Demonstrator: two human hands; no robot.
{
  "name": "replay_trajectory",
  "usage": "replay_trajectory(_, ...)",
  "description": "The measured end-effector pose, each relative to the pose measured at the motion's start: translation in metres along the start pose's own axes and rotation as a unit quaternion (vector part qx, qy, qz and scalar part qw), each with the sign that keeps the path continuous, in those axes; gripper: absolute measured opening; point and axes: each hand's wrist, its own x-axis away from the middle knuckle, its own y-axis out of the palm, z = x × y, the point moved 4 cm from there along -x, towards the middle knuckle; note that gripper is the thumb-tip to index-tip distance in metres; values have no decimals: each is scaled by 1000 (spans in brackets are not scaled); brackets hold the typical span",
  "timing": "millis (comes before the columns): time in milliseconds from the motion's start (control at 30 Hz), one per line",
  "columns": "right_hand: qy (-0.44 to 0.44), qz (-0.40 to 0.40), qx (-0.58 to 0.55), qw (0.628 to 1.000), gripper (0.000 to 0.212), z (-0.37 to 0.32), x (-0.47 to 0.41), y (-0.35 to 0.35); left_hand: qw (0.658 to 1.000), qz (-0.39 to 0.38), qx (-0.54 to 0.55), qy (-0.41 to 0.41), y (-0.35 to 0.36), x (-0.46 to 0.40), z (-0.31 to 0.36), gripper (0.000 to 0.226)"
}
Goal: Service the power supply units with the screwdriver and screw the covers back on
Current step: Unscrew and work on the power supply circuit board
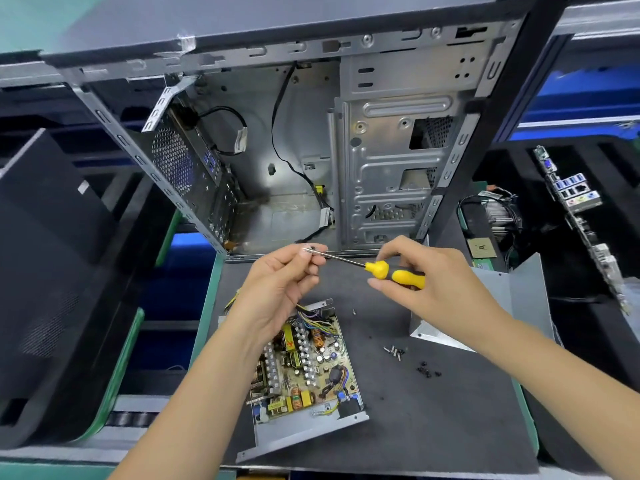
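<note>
An opened power supply unit lies on the dark mat, its circuit board bare and its wires running up under my left wrist. Its grey metal cover rests to the right, partly behind my right forearm. My right hand grips the yellow-and-black handle of a screwdriver, whose shaft points left. My left hand pinches the shaft's tip, where a small screw seems to sit. Both hands hover above the mat, in front of the empty computer case.
An open metal computer case stands upright at the mat's far edge. Loose silver screws and black screws lie on the mat right of the unit. A motherboard and a CPU sit in black trays at right.
</note>
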Motion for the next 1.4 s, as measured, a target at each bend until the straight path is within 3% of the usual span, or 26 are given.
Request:
replay_trajectory(167, 28, 27, 0, 999, 18, 6, -2, -9, 1000, 2, 8, 3, -5, 0, 4, 20)
replay_trajectory(567, 5, 3, 61, 998, 15, -1, -7, -12, 1000, -2, -28, 9, -10, -1, 4, 19)
replay_trajectory(700, -7, -3, 117, 993, 17, -2, -9, -17, 987, 9, -148, 63, -13, 3, 12, 15)
replay_trajectory(800, -4, -5, 173, 985, 23, -6, -14, -23, 945, 16, -291, 147, -11, 7, 22, 17)
replay_trajectory(900, 77, -106, 69, 989, 33, -6, -20, -25, 928, 11, -317, 194, -4, 9, 27, 22)
replay_trajectory(1033, 148, -236, -128, 952, 15, -2, -22, -28, 929, 4, -318, 188, -6, 9, 24, 24)
replay_trajectory(1100, 173, -235, -231, 928, 12, -1, -23, -33, 932, 1, -307, 193, -8, 9, 22, 24)
replay_trajectory(1200, 189, -161, -332, 910, 15, 0, -28, -37, 948, 12, -252, 196, -8, 7, 19, 20)
replay_trajectory(1400, 208, -96, -316, 921, 37, 0, -33, -36, 961, 24, -193, 196, -7, 7, 12, 22)
